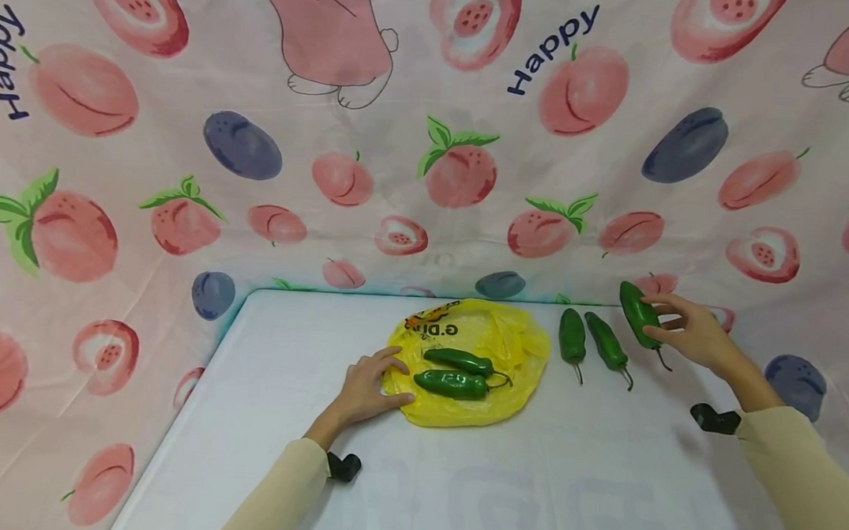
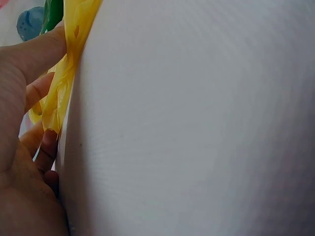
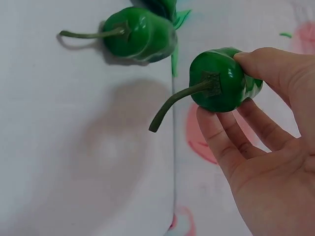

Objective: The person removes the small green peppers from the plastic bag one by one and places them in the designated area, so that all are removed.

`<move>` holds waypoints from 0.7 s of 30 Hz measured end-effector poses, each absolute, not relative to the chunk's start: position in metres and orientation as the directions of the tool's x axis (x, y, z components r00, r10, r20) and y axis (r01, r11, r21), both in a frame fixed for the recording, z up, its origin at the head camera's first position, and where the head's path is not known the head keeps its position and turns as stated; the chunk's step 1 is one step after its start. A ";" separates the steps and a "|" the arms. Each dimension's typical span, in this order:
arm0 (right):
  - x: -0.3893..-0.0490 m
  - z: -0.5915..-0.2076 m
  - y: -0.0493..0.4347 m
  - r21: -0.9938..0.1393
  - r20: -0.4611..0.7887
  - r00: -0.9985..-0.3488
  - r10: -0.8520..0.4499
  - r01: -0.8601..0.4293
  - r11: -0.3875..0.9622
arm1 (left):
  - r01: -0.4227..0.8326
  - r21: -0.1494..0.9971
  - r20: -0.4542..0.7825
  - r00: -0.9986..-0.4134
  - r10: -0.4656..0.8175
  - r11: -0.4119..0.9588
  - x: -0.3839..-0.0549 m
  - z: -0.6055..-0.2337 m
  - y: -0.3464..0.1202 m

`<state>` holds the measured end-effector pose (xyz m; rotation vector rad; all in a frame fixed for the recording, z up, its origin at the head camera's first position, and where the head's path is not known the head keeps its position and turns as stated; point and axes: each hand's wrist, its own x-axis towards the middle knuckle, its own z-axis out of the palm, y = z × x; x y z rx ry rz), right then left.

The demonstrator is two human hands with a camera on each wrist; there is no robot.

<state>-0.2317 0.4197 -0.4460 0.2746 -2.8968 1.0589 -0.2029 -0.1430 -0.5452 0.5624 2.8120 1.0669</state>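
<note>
My right hand (image 1: 702, 332) grips a green chili pepper (image 1: 638, 312) between thumb and fingers, above the table's far right edge. In the right wrist view its curved stem (image 3: 172, 101) points toward the camera. Left of it, a green pepper (image 1: 607, 341) and another green pepper (image 1: 572, 335) lie on the table, stems toward me. Two more, an upper pepper (image 1: 458, 360) and a lower pepper (image 1: 451, 384), rest side by side on a flattened yellow plastic bag (image 1: 511, 407). With thumb and fingers spread, my left hand (image 1: 367, 385) touches the bag's left edge.
A white-covered table (image 1: 247, 415) has its far edge against a hanging pink cloth (image 1: 401, 137) printed with fruit. A black wrist device (image 1: 344, 467) sits at the left sleeve, and another wrist device (image 1: 715, 418) at the right sleeve.
</note>
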 end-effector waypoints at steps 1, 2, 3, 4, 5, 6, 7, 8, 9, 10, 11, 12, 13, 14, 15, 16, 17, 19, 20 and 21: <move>-0.232 -0.447 0.421 -0.637 0.094 -0.985 -0.146 -0.172 0.752 | 0.309 0.655 0.051 -0.929 0.367 0.690 -0.203 -0.545 -0.143; -0.232 -0.449 0.422 -0.636 0.081 -0.987 -0.140 -0.160 0.755 | 0.309 0.655 0.050 -0.929 0.368 0.690 -0.202 -0.544 -0.143; -0.233 -0.450 0.423 -0.635 0.069 -0.989 -0.135 -0.147 0.758 | 0.310 0.655 0.049 -0.928 0.370 0.690 -0.202 -0.544 -0.143; -0.233 -0.452 0.424 -0.636 0.057 -0.990 -0.129 -0.136 0.759 | 0.311 0.655 0.049 -0.927 0.372 0.689 -0.202 -0.544 -0.144; -0.233 -0.453 0.425 -0.636 0.047 -0.991 -0.123 -0.125 0.761 | 0.313 0.654 0.049 -0.926 0.374 0.689 -0.202 -0.543 -0.144; -0.233 -0.455 0.425 -0.638 0.040 -0.992 -0.118 -0.117 0.761 | 0.315 0.653 0.051 -0.926 0.374 0.689 -0.203 -0.543 -0.144; -0.234 -0.457 0.426 -0.642 0.036 -0.992 -0.117 -0.113 0.759 | 0.316 0.651 0.051 -0.925 0.376 0.690 -0.203 -0.543 -0.144; -0.234 -0.459 0.427 -0.643 0.036 -0.993 -0.114 -0.110 0.758 | 0.317 0.650 0.051 -0.925 0.376 0.691 -0.203 -0.544 -0.144; -0.234 -0.461 0.428 -0.646 0.036 -0.993 -0.112 -0.109 0.755 | 0.318 0.649 0.052 -0.925 0.377 0.691 -0.203 -0.544 -0.144; -0.234 -0.463 0.428 -0.651 0.038 -0.993 -0.112 -0.110 0.751 | 0.318 0.648 0.051 -0.925 0.377 0.692 -0.203 -0.544 -0.144; -0.234 -0.466 0.429 -0.655 0.036 -0.993 -0.111 -0.108 0.748 | 0.319 0.647 0.052 -0.924 0.378 0.692 -0.203 -0.544 -0.145; -0.235 -0.468 0.429 -0.662 0.034 -0.993 -0.114 -0.108 0.742 | 0.321 0.648 0.054 -0.924 0.379 0.691 -0.203 -0.544 -0.145; -0.235 -0.470 0.430 -0.663 0.035 -0.993 -0.115 -0.109 0.740 | 0.322 0.649 0.054 -0.923 0.380 0.689 -0.203 -0.544 -0.144; -0.236 -0.473 0.431 -0.667 0.030 -0.993 -0.115 -0.106 0.737 | 0.323 0.651 0.054 -0.922 0.382 0.687 -0.202 -0.544 -0.144; -0.237 -0.475 0.431 -0.672 0.020 -0.993 -0.117 -0.100 0.734 | 0.322 0.655 0.053 -0.922 0.384 0.684 -0.202 -0.544 -0.145; -0.237 -0.476 0.432 -0.674 0.013 -0.993 -0.118 -0.096 0.733 | 0.323 0.657 0.053 -0.921 0.386 0.681 -0.202 -0.544 -0.144; -0.238 -0.478 0.433 -0.676 0.004 -0.993 -0.122 -0.092 0.731 | 0.324 0.659 0.054 -0.921 0.387 0.679 -0.201 -0.543 -0.144; -0.240 -0.481 0.433 -0.678 -0.009 -0.992 -0.125 -0.085 0.730 | 0.322 0.662 0.053 -0.921 0.385 0.677 -0.201 -0.542 -0.143; -0.240 -0.483 0.433 -0.679 -0.017 -0.992 -0.126 -0.081 0.729 | 0.321 0.661 0.051 -0.921 0.386 0.678 -0.201 -0.542 -0.143; -0.241 -0.484 0.433 -0.679 -0.019 -0.992 -0.126 -0.079 0.729 | 0.323 0.660 0.053 -0.921 0.386 0.678 -0.202 -0.542 -0.142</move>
